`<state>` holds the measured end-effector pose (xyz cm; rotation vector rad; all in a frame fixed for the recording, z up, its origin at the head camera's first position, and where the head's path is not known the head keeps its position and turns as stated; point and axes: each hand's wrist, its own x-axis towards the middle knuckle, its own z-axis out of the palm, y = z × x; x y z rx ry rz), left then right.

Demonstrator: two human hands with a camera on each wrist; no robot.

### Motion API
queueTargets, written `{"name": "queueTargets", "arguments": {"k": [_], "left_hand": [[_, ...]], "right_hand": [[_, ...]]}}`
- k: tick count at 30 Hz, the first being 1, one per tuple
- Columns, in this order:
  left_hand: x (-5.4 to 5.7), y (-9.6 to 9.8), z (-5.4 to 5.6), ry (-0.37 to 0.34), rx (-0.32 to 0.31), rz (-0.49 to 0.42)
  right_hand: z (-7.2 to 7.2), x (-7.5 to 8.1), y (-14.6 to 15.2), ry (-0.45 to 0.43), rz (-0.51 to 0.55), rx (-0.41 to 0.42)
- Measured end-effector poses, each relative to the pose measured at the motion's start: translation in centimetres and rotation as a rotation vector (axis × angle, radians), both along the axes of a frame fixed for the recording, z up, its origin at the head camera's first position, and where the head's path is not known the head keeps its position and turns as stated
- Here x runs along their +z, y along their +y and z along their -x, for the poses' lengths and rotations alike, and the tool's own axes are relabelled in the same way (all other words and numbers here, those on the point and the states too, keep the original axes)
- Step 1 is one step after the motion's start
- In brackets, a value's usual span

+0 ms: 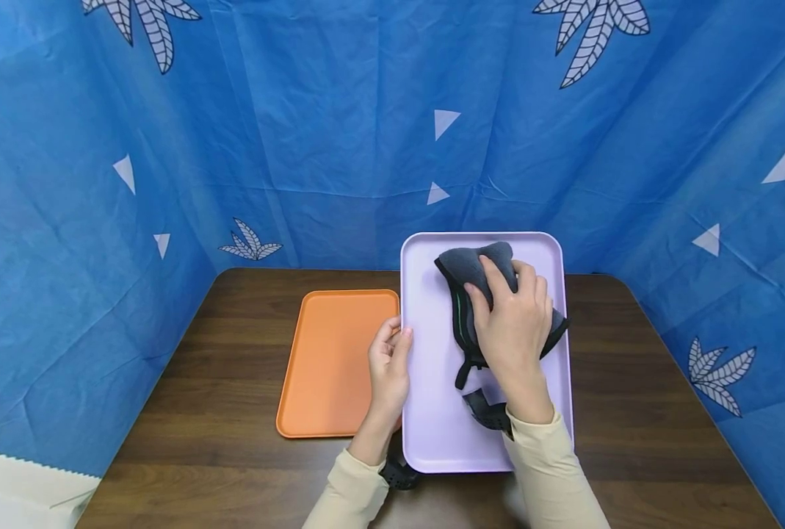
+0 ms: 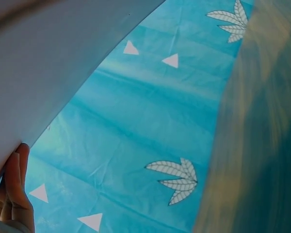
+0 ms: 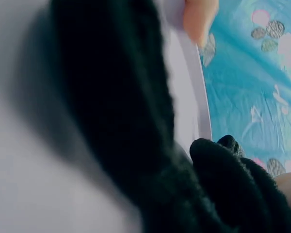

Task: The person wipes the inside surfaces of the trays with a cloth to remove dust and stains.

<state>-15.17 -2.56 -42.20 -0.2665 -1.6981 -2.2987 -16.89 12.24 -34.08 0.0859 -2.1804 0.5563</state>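
Observation:
My left hand [image 1: 388, 371] grips the left edge of a lilac tray [image 1: 438, 433], thumb over the rim. The tray is held up above the table, tilted, and its pale outer side [image 2: 53, 58] fills the upper left of the left wrist view. Over the tray, my right hand [image 1: 514, 323] pinches a dark grey plush fabric piece [image 1: 465, 266] with black edging, a thin green line and a short black strap. Bunched in folds, it partly hides behind the hand; its kind is unclear. The right wrist view shows the dark fabric [image 3: 111, 97] close up against the tray.
An orange tray [image 1: 335, 367] lies on the brown wooden table [image 1: 194, 382], left of the lilac one, which overlaps its right edge in the head view. A blue curtain [image 1: 326, 147] with leaf and triangle prints hangs behind the table and along both sides.

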Motion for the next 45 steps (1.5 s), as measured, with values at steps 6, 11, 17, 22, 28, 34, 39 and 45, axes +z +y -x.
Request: {"name": "queueTargets", "arguments": {"k": [6,11,17,22,28,34,39,45], "left_hand": [[0.2,-0.4,0.1,-0.004,-0.003,-0.016],[0.2,-0.7,0.2,-0.007,0.023,-0.019],[0.1,-0.8,0.3,0.004,0.016,-0.017],[0.2,-0.7,0.1,0.009,0.006,-0.022],[0.2,-0.5,0.2,0.007,-0.004,-0.028],[0.2,-0.4,0.1,0.014,0.006,-0.009],[0.1,-0.3,0.1,0.020,0.017,-0.001],[0.0,-0.2,0.1,0.028,0.030,0.008]], "right_hand": [[-0.4,0.0,2.2,-0.056,0.031,-0.077],[-0.7,-0.2,3.5,-0.074,0.060,-0.125],[-0.7,-0.6,3.4,-0.095,0.083,-0.140],[-0.7,-0.7,2.7,-0.098,0.114,-0.148],[-0.7,-0.8,1.4,-0.102,0.109,-0.135],[-0.8,-0.8,-0.5,-0.071,0.065,-0.096],[-0.9,-1.0,-2.1,-0.035,0.008,-0.041],[-1.2,-1.2,-3.9,-0.005,-0.059,0.029]]}}
